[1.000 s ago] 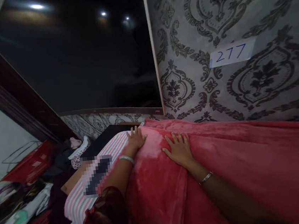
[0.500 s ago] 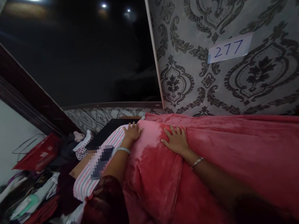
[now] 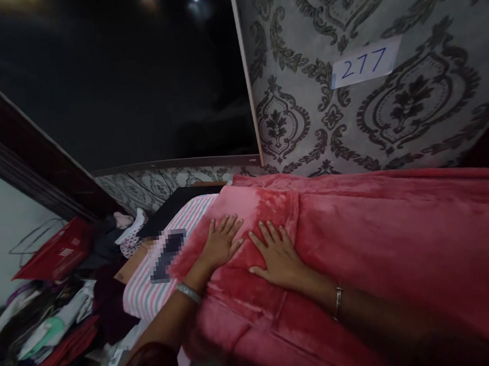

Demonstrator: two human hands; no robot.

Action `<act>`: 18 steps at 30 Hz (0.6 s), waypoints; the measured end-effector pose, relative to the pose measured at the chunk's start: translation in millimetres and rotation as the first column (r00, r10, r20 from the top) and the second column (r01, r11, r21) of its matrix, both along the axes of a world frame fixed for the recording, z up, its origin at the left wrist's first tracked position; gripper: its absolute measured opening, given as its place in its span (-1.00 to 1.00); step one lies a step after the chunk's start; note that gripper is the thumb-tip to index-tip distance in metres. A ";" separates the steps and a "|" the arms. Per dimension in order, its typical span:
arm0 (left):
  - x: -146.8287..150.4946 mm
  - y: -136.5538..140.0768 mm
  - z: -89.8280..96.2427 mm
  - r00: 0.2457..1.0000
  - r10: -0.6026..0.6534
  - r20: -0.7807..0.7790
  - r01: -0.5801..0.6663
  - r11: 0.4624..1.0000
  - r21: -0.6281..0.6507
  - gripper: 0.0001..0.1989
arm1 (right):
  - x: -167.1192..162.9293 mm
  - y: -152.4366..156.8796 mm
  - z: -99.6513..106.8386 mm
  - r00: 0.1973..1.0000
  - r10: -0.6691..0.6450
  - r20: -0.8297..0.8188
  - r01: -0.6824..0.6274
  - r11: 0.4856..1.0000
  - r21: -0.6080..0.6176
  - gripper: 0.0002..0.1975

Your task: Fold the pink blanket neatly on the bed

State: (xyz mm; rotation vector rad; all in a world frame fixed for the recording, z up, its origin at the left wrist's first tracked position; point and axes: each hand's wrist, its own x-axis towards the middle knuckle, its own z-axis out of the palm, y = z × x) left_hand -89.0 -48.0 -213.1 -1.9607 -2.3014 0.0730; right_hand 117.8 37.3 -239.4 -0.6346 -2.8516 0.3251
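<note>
A red plush blanket point(image 3: 362, 223) lies spread over a raised surface, with a folded part at its left end. My left hand point(image 3: 222, 243) rests flat on that folded part, fingers spread. Just to the right, my right hand point(image 3: 278, 255) also presses flat on the plush, its fingers apart. Neither hand grips the cloth. A striped pink, grey and white cloth item point(image 3: 142, 292) lies beside the blanket on the left, partly covered by it; a blurred patch hides some of its surface.
Behind stands a large dark television screen point(image 3: 130, 90). A paper label marked 277 point(image 3: 366, 62) is on the patterned wall. At left are a red bag point(image 3: 54, 249) and a heap of clothes point(image 3: 50, 331). A black flat object point(image 3: 173, 211) lies beyond the striped item.
Both hands have slid toward me over the blanket, staying flat. The left one has come down from the far edge, and the blanket's fold has shifted. The view has moved slightly.
</note>
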 end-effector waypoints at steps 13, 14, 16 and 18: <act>-2.7 -59.8 42.0 0.973 0.230 -0.029 -0.230 0.973 -0.017 -0.38 | 17.1 -26.7 27.7 0.994 0.079 0.070 -0.076 0.996 -0.038 -0.04; 5.4 -66.5 36.1 0.982 0.190 -0.006 -0.190 0.981 -0.038 -0.37 | 23.1 -36.1 26.2 0.989 0.140 0.049 -0.138 0.990 -0.042 -0.04; 16.4 -78.6 21.3 0.983 0.180 0.028 -0.178 0.982 -0.061 -0.34 | 35.3 -52.6 18.2 0.970 0.241 0.035 -0.239 0.970 -0.055 -0.08; 19.6 -86.8 7.0 0.976 0.215 0.045 -0.212 0.975 -0.062 -0.33 | 45.4 -62.6 7.0 0.961 0.273 0.033 -0.271 0.961 -0.057 -0.13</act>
